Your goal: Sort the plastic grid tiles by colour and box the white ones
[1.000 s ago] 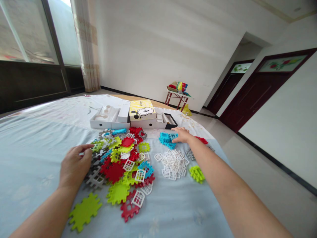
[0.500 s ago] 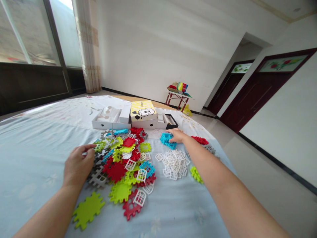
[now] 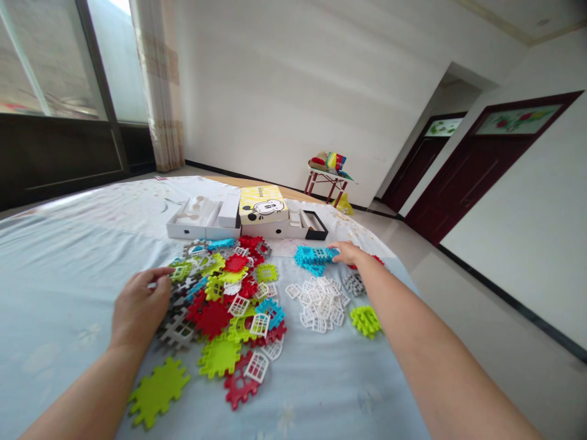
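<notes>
A mixed pile of plastic interlocking building tiles point(image 3: 213, 318) in red, green, grey and blue lies mid-table, with white window-frame pieces among them. My left hand point(image 3: 142, 299) is at the pile's left edge, fingers curled, fingertips on a green tile point(image 3: 181, 271) with window openings. My right hand point(image 3: 347, 252) reaches to a small stack of blue tiles point(image 3: 309, 260). Its fingers close on the right end of a blue tile point(image 3: 324, 253) at the top of that stack. Below the stack is a heap of white window frames point(image 3: 323, 305).
Green tiles point(image 3: 365, 321), grey tiles point(image 3: 354, 284) and red tiles point(image 3: 378, 260) form small piles around my right forearm. Behind stand white open boxes point(image 3: 188, 232), a yellow cartoon box point(image 3: 263, 205) and a black tray point(image 3: 317, 233). One large green tile point(image 3: 159, 391) lies at front left.
My right hand has shifted right, from over the blue stack to its right end, where a blue tile now lies across the top. My left hand stays about where it was.
</notes>
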Demonstrator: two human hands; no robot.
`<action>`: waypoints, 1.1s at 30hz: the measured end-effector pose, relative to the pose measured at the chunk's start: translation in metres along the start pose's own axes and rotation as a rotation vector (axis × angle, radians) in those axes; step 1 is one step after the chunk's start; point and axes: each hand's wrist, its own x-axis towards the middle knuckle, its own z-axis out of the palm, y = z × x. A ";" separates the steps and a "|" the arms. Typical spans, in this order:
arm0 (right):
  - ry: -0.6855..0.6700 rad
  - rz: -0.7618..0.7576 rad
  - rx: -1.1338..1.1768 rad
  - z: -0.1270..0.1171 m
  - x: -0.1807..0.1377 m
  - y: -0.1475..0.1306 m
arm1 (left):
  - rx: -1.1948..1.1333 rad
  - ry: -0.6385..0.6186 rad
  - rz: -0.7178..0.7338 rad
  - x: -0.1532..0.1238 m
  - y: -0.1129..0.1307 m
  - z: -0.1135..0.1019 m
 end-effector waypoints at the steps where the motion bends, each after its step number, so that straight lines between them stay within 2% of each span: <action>1: -0.010 0.007 -0.006 0.002 0.001 0.000 | 0.001 0.001 0.004 0.000 0.000 0.000; 7: -0.025 0.035 -0.024 0.006 0.004 0.001 | 0.008 -0.007 0.000 0.001 -0.001 -0.001; 15: 0.025 -0.021 0.005 0.003 -0.002 -0.007 | -0.006 -0.012 -0.019 0.000 0.002 -0.001; 18: 0.080 -0.090 0.025 0.002 -0.006 -0.022 | -0.009 -0.019 -0.017 0.000 0.003 -0.002; 22: 0.112 -0.257 0.052 0.009 -0.012 -0.049 | -0.021 -0.025 -0.015 0.000 0.002 -0.002; 29: 0.226 -0.354 0.144 0.014 -0.027 -0.083 | -0.052 0.020 0.002 -0.002 0.002 0.000; 33: 0.212 -0.569 0.258 0.017 -0.050 -0.118 | -0.067 0.035 0.013 -0.001 0.000 0.003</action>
